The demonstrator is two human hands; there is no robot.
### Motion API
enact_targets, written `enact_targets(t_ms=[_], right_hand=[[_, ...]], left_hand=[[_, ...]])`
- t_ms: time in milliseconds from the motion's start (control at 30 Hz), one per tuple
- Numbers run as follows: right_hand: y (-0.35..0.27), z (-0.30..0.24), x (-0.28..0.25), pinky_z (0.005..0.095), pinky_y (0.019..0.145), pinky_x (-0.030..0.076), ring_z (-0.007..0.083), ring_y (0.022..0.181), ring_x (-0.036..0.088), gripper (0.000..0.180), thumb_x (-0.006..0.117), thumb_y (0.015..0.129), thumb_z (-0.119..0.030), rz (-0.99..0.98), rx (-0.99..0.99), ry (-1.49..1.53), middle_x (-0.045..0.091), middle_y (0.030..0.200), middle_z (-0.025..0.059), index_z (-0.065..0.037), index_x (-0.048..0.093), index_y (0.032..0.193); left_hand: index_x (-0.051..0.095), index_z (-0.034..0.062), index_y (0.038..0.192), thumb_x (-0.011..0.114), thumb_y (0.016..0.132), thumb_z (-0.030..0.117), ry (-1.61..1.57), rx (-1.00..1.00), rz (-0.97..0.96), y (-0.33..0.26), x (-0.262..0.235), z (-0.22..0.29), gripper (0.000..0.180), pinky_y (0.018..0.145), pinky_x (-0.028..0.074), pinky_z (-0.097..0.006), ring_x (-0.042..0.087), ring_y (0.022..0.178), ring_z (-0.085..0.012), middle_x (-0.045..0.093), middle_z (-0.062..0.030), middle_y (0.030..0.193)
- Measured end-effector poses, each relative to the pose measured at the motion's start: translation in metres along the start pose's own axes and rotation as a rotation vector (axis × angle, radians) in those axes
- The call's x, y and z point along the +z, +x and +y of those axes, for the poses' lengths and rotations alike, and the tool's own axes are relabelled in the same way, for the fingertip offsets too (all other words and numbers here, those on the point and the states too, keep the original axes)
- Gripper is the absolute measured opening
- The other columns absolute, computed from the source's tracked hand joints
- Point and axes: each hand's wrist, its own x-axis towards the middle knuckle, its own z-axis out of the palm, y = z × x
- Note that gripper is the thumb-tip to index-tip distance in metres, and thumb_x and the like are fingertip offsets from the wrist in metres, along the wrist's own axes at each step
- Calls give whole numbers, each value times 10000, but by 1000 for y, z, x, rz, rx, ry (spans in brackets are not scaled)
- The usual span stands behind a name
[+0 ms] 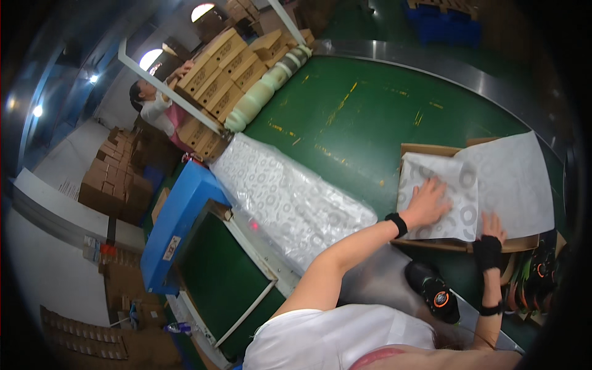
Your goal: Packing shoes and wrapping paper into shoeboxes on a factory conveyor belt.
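Ahead on the right, an open cardboard box (418, 149) sits on the green surface, lined with white wrapping paper (515, 185). One side of the paper, printed with grey rings, is folded over inside the box. My left hand (427, 202) lies on this printed part with fingers spread. Near the box's front edge, my right hand (492, 229) rests on the paper, fingers extended, a black support around its palm and wrist. What lies under the paper is hidden. A black shoe with an orange detail (435, 293) is just in front of the box, apart from both hands.
More shoes (542, 271) stand at the right. A clear-wrapped stack of ring-printed paper (277, 191) lies left of the box, beside a blue machine housing (185, 222). Cardboard boxes (225, 71) are piled at the far left, where another person (157, 110) handles them.
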Motion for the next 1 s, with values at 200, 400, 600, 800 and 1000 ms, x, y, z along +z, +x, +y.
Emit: enact_targets(t_ms=[200,400,600,800,1000], right_hand=[[-65,85,22,452,933,251,340,1157,324,550,617,625,-92,209,-43,108,353,1238,191,-40,428,1138],[-121,9,-46,413,837,363,356,981,438,596,698,540,-169,97,-201,421,425,1141,172,-30,465,1071],[-188,2,-44,458,843,338,345,1076,387,837,747,484,-256,-313,-132,371,353,1209,193,-78,365,1207],[-170,4,-10,455,816,347,325,1042,419,878,745,474,-215,-109,-112,252,408,1152,195,-106,335,1243],[-126,-16,-52,393,704,420,300,790,534,753,690,503,-190,-211,-353,485,545,892,128,-112,391,1190]], left_hand=[[380,120,1238,508,718,502,383,158,-442,22,53,13,658,923,110,-626,274,1194,-332,277,-178,1305],[612,123,974,569,625,535,798,-18,-710,47,68,-18,542,888,184,-624,502,996,-249,576,-85,1019],[585,130,1013,557,618,515,359,-65,-459,42,53,-21,553,901,127,-629,452,1044,-290,513,-116,1061],[535,11,877,613,695,207,-239,234,179,34,28,14,278,706,399,-373,497,848,-316,523,-143,915],[319,-79,1168,706,568,434,-252,486,-391,-95,-12,65,879,907,306,-414,366,1091,-367,349,-255,1183]])
